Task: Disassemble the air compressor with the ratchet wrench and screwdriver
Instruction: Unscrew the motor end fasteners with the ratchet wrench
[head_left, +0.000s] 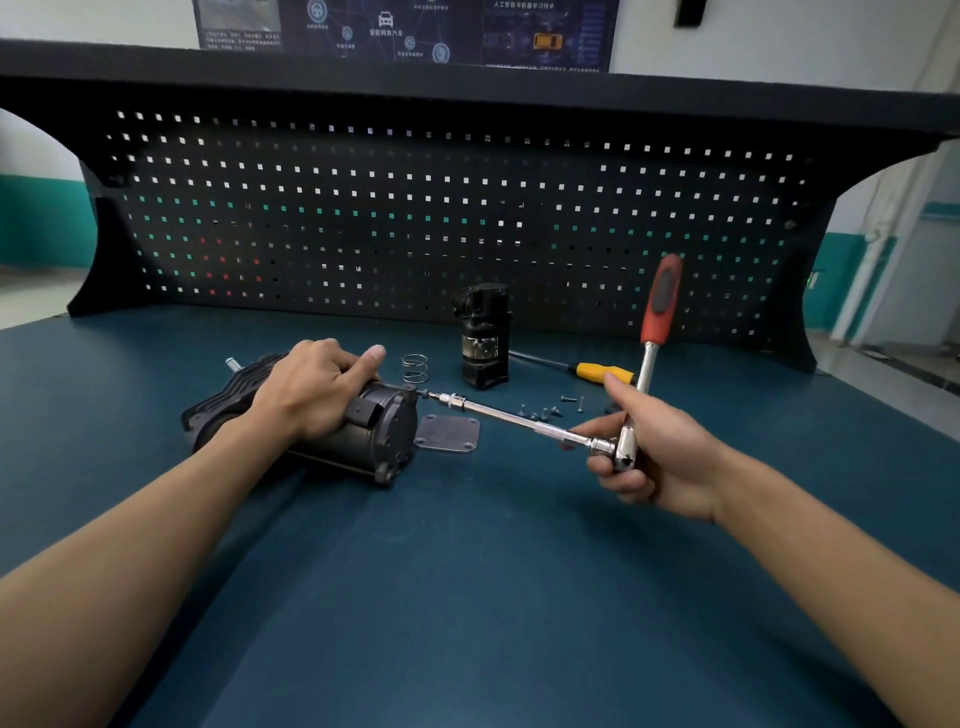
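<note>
The black air compressor (374, 431) lies on its side on the blue bench, finned end to the left. My left hand (317, 384) grips its body from above. My right hand (649, 447) holds the head of the ratchet wrench (623, 452), whose red handle (661, 301) points up. Its long chrome extension bar (514, 420) runs left, with the socket tip at a bolt on the compressor's right end face. A yellow-handled screwdriver (597, 372) lies behind my right hand.
A spring (414, 368), a black cylindrical part (484, 338), a flat metal cover plate (448, 432) and several loose screws (550, 410) lie near the compressor. A black pegboard (415, 208) stands along the back of the bench.
</note>
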